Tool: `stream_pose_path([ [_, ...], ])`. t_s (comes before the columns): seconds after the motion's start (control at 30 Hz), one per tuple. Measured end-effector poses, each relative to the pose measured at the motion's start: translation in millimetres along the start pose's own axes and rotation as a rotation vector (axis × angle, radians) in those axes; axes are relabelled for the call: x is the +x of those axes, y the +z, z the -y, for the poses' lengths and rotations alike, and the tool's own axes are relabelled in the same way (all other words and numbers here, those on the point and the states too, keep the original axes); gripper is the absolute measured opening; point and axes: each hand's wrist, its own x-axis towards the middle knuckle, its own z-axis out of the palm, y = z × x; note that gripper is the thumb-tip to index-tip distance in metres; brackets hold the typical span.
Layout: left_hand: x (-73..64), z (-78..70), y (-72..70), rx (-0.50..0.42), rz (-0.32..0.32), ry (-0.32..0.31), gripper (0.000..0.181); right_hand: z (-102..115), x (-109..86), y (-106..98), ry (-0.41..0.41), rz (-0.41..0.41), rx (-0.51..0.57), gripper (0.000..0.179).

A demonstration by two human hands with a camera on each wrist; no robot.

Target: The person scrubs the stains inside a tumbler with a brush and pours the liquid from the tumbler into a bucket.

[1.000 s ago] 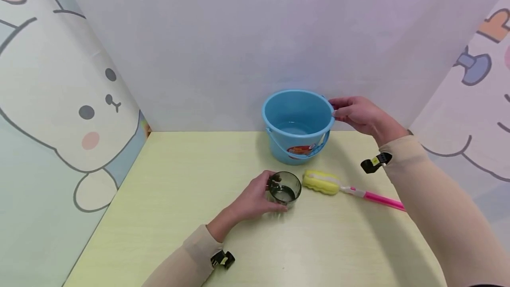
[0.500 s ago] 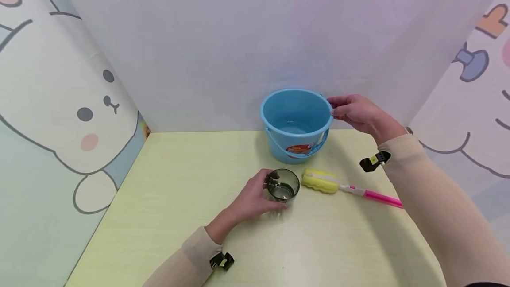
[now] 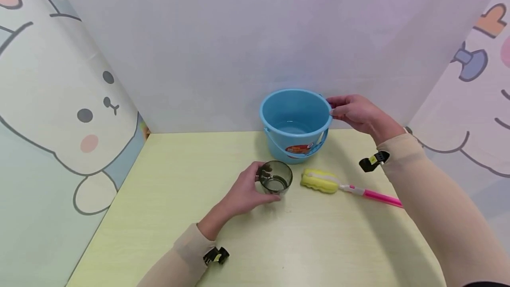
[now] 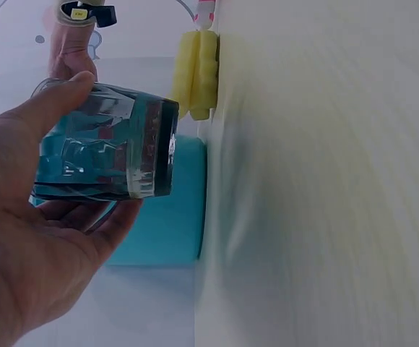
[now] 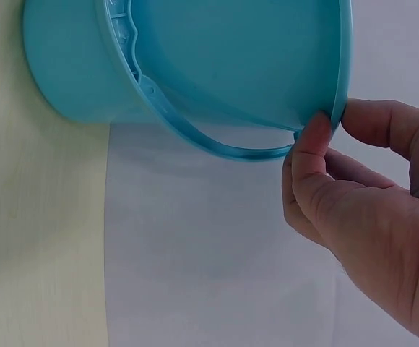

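My left hand point(image 3: 248, 191) grips a smoky, see-through glass cup point(image 3: 275, 177) around its side. In the left wrist view a gap shows between the cup's thick base and the tabletop, so it is off the table. A light blue plastic bucket point(image 3: 292, 149) stands upright at the back of the table, its handle hanging down in front. On the bucket's right rim, my right hand point(image 3: 356, 112) pinches the edge between thumb and fingers, as the right wrist view point(image 5: 376, 173) shows close up.
A cleaning brush with a yellow sponge head point(image 3: 320, 180) and pink handle point(image 3: 382, 198) lies right of the cup, partly behind the right forearm. A pale wall point(image 3: 207, 56) rises behind the pale yellow table point(image 3: 179, 172); cartoon-printed panels stand at both sides.
My left hand has raised the glass cup and shifted it slightly left and toward the bucket. The right hand keeps its hold on the bucket rim; bucket and brush stay put.
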Motion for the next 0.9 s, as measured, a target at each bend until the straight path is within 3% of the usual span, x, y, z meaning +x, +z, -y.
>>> stream_pose_path([
  [0.63,9.2,-5.3,-48.7,0.031,-0.126,-0.018,0.087,4,-1.0,0,-0.007,0.003,-0.011,0.057],
  [0.9,16.9,-9.8,-65.3,0.068,-0.159,0.005,0.088,4,-1.3,0,0.008,-0.018,0.002,0.056],
])
